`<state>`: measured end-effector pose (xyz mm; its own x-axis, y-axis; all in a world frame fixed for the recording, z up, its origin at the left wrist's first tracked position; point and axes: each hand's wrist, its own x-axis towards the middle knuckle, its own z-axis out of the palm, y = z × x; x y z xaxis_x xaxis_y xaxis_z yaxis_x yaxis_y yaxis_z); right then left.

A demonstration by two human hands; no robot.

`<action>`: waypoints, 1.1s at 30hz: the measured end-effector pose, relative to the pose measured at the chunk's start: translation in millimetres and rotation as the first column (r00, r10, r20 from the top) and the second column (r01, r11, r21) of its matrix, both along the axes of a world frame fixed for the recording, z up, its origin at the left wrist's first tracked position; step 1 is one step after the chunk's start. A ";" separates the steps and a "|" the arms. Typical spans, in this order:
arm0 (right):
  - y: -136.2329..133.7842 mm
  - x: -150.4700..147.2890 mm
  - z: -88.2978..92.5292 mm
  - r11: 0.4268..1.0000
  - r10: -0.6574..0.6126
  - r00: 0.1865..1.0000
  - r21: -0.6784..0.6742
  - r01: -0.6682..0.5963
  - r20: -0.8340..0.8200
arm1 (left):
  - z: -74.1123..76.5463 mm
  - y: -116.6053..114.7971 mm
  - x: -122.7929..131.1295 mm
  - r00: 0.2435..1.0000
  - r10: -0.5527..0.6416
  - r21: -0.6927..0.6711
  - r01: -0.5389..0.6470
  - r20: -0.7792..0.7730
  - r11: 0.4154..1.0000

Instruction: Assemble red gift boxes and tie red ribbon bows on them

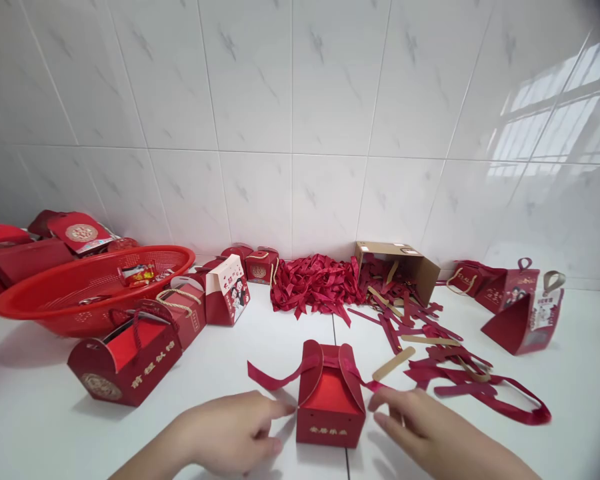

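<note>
A small red gift box (330, 427) with gold characters on its front stands on the white tiled surface between my hands. Its curved side flaps are raised, and a dark red ribbon (275, 383) threads through them with loose ends to both sides. My left hand (237, 430) reaches its index finger to the box's left edge, the thumb apart and nothing held. On the other side, my right hand (420, 427) is beside the box's right edge, with index finger and thumb parted. The ribbon's right end lies just above those fingertips; whether they touch it is unclear.
A red plastic basket (45, 300) with wrapped sweets sits at left, several finished boxes (130, 363) around it. Behind are a ribbon heap (320, 283) and a tipped cardboard box (430, 277) spilling strips. More red boxes (517, 323) stand right, before the tiled wall (260, 100).
</note>
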<state>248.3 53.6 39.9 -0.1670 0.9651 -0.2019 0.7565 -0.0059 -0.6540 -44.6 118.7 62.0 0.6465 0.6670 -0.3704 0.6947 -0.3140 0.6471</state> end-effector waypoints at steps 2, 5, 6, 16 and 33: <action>-1.3 -10.3 -8.9 0.996 -0.005 1.000 -0.089 0.005 0.001 | -9.9 -1.0 5.4 0.999 0.021 0.063 -0.018 -0.035 0.998; 3.3 -15.0 -26.6 0.988 -0.088 0.977 -0.143 0.060 -0.197 | -23.2 9.8 6.2 0.988 0.153 0.009 -0.153 -0.029 0.988; 5.2 -13.8 -31.4 0.985 -0.112 0.938 -0.163 0.061 -0.328 | -25.5 13.6 5.6 0.979 0.206 -0.066 -0.204 0.011 0.977; 31.0 -9.8 -53.8 0.923 -0.371 0.532 -0.237 0.304 -0.761 | -22.3 8.0 24.6 0.650 0.621 -0.489 -0.407 0.439 0.772; 17.3 -47.6 -54.3 0.954 -0.293 0.653 -0.174 0.243 -0.699 | -29.5 6.3 43.0 0.585 0.572 -0.449 -0.359 0.575 0.818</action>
<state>200.7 70.9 -14.4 -0.0195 0.9814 -0.1911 0.0230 -0.1907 -0.9814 -1.6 125.0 32.5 0.4081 0.8948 -0.1812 0.0485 0.1769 0.9830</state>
